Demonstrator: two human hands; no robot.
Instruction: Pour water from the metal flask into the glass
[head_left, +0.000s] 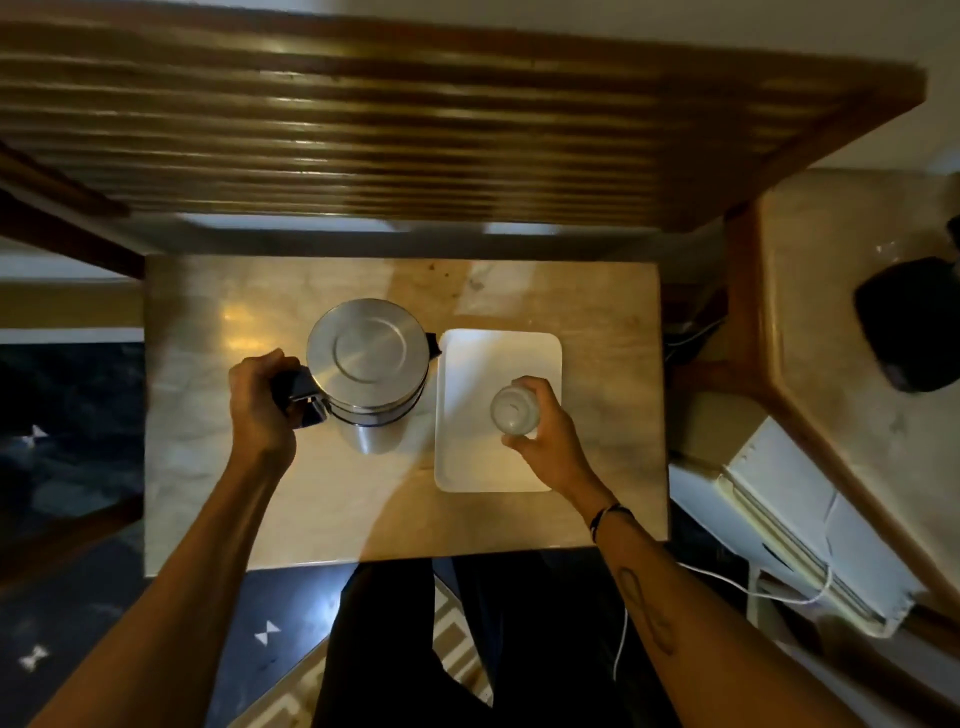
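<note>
Gripping the dark handle (293, 389) of the metal flask (370, 370), the left hand (260, 402) is closed into a fist, fingers curled tight around the handle with the knuckles turned away from the person. The flask stands upright on the small table (208, 467) just to the right of that hand, its round lid facing the camera and its steel body showing below the lid; a short dark spout (434, 344) juts from the side farthest from the left hand, toward the white tray (467, 467). The right hand (543, 434) is curled partway around the glass (514, 409), thumb on the near side and fingers wrapped around the far and right sides, so the clear rim shows between them. The glass stands upright on the tray, seen from straight above, and whether any water is in it cannot be told. The tray lies under and around the right hand, its left edge just beside the flask, between the two hands. A dark band (608, 519) circles the right wrist, and a thin tattoo (644, 608) runs along the right forearm nearer the person. Beyond both hands, past the far edge of the table, a slatted wooden surface (415, 130) fills the upper part of the view. Off to the right of the right hand, well apart from it, a white cable (727, 582) trails over the floor toward a pale box (810, 525).
</note>
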